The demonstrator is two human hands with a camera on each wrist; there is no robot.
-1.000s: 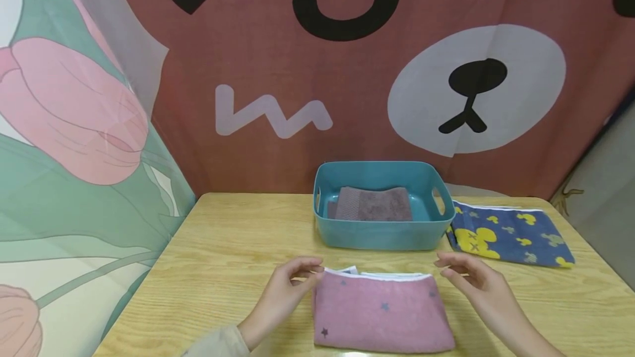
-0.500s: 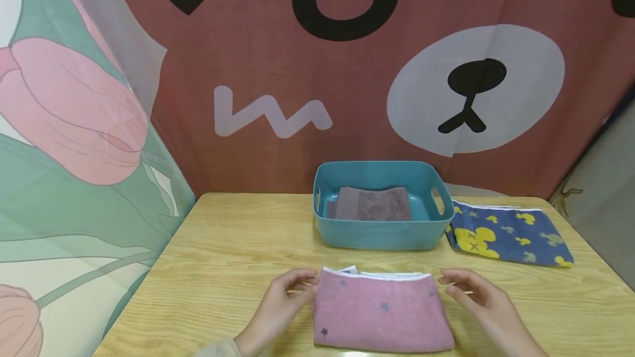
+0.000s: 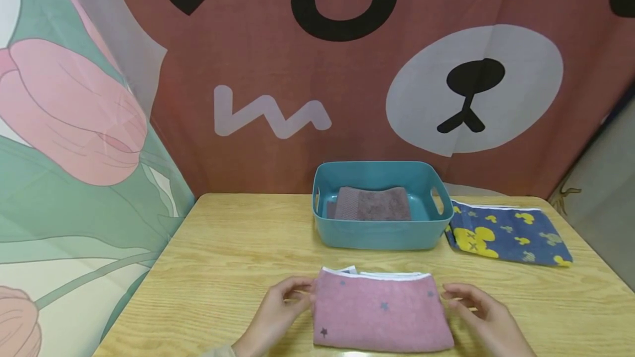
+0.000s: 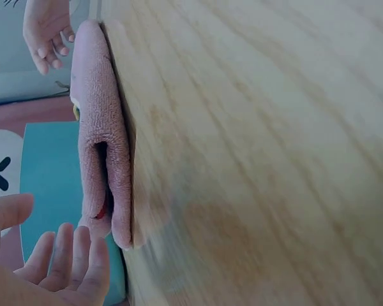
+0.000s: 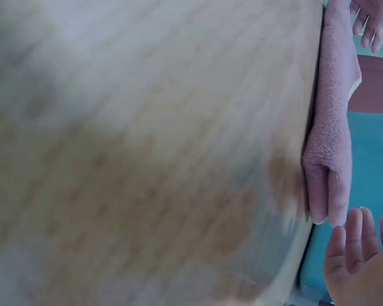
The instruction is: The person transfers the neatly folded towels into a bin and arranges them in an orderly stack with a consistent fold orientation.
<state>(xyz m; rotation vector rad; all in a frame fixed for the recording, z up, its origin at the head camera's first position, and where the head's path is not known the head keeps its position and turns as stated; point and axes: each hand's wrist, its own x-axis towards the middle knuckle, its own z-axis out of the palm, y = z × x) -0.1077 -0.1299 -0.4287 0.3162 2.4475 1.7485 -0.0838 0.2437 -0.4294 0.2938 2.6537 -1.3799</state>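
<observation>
A folded pink towel (image 3: 382,313) with small stars and a white edge lies flat on the table near me. My left hand (image 3: 278,310) is at its left side, fingers relaxed, fingertips right at the towel's edge. On the opposite side my right hand (image 3: 486,315) hovers just off the right edge with loosely bent fingers and nothing in them. In the left wrist view the towel's folded layers (image 4: 105,140) show end-on beside the spread fingers (image 4: 59,255). The right wrist view has the other end of the towel (image 5: 332,140) just beyond the fingertips.
A teal basket (image 3: 382,236) stands behind the pink towel, with a folded brownish-purple towel (image 3: 382,205) inside. To its right lies a folded blue towel (image 3: 511,236) with yellow figures. Patterned cloth (image 3: 248,169) hangs behind the wooden table (image 3: 213,258).
Both hands have drawn down slightly toward me along the towel's sides; the right one has also shifted a little outward. The pink towel stays in place.
</observation>
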